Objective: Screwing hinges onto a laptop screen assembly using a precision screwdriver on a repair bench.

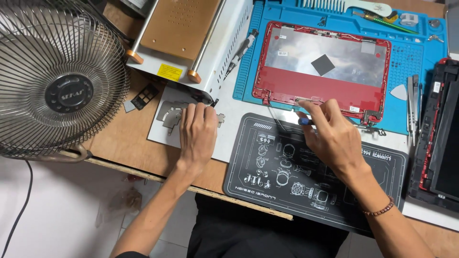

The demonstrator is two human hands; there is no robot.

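Note:
A red laptop lid shell (325, 88) lies open side up on a blue work mat (406, 62), with a silvery inner panel and a small dark grey square on it. My right hand (332, 136) is closed around a small screwdriver (304, 121) with a blue collar, its tip at the shell's near edge by the hinge. My left hand (197, 134) rests flat, fingers down, on a grey metal bracket (171, 114) lying on a white sheet (160, 138).
A black printed mat (267, 181) lies under my right wrist. A wire-caged fan (60, 79) stands at left. A white machine with a brown plate (179, 28) sits behind my left hand. Another red-edged laptop part (437, 134) lies at right, tweezers (414, 107) beside it.

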